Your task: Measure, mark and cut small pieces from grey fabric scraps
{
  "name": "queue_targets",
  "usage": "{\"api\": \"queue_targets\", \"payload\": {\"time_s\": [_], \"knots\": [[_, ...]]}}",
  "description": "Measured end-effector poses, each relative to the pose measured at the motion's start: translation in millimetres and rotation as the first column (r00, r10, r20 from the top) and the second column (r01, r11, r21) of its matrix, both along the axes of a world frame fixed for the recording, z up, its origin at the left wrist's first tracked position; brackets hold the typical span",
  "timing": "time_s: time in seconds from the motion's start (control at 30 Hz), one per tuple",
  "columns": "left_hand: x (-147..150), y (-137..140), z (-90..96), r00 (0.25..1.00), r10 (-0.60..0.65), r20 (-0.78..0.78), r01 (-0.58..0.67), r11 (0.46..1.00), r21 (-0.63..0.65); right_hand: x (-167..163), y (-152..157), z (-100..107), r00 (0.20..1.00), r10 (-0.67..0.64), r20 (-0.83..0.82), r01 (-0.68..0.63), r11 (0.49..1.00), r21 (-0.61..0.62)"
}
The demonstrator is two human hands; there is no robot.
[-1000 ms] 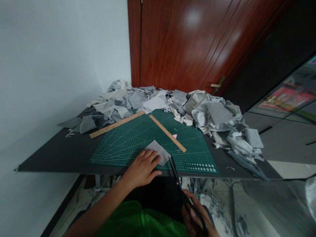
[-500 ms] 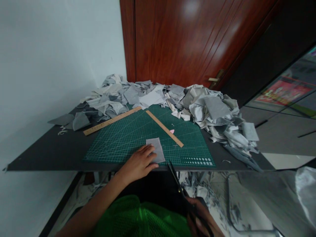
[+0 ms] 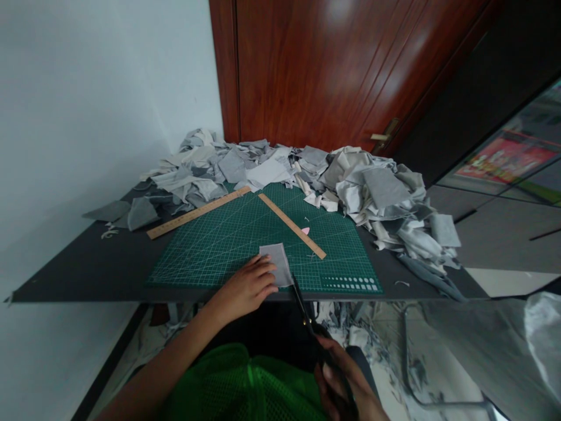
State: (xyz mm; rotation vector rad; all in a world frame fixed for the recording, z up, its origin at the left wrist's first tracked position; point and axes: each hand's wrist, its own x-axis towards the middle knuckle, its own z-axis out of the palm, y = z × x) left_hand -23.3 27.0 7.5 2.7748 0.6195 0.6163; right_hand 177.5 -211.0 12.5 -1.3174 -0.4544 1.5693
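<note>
A small grey rectangle of fabric [image 3: 282, 268] lies near the front edge of the green cutting mat [image 3: 210, 245]. My left hand [image 3: 249, 286] rests on the fabric's left side, its fingers stretched out flat over it. In my right hand [image 3: 348, 374], below the table edge, are black scissors [image 3: 302, 309], with my fingers wrapped round the handles. The blade tips reach the fabric's lower right corner. The blades look close together; whether any cloth is between them I cannot tell.
Two wooden rulers, one on the left [image 3: 197, 213] and one on the right [image 3: 291, 225], lie angled on the mat. Heaps of grey fabric scraps [image 3: 385, 193] line the table's back and right side. A pink piece [image 3: 305, 231] sits beside the right ruler.
My right hand has brought the scissors up and to the left, so the tips now meet the fabric's corner. The blades have drawn closer together. My left hand has barely moved.
</note>
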Motion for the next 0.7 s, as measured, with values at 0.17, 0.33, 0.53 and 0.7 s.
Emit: {"api": "queue_targets", "payload": {"time_s": [0.17, 0.33, 0.53, 0.7], "knots": [[0, 0, 0.1, 0.999, 0.009, 0.033, -0.008, 0.999, -0.04, -9, 5, 8, 0.996, 0.005, 0.091, -0.008, 1.0, 0.027], [-1, 0, -1.0, 0.999, 0.007, 0.05, -0.005, 0.999, -0.05, -16, 3, 7, 0.99, -0.02, 0.138, 0.021, 1.0, -0.008], [-1, 0, -1.4, 0.998, 0.005, 0.056, -0.002, 0.999, -0.05, -16, 1, 3, 0.985, -0.051, 0.167, 0.054, 0.999, -0.009], [0, -1, -0.4, 0.999, 0.011, 0.038, -0.009, 0.998, -0.061, -13, -1, -1, 0.981, -0.03, 0.193, 0.04, 0.998, -0.045]]}}
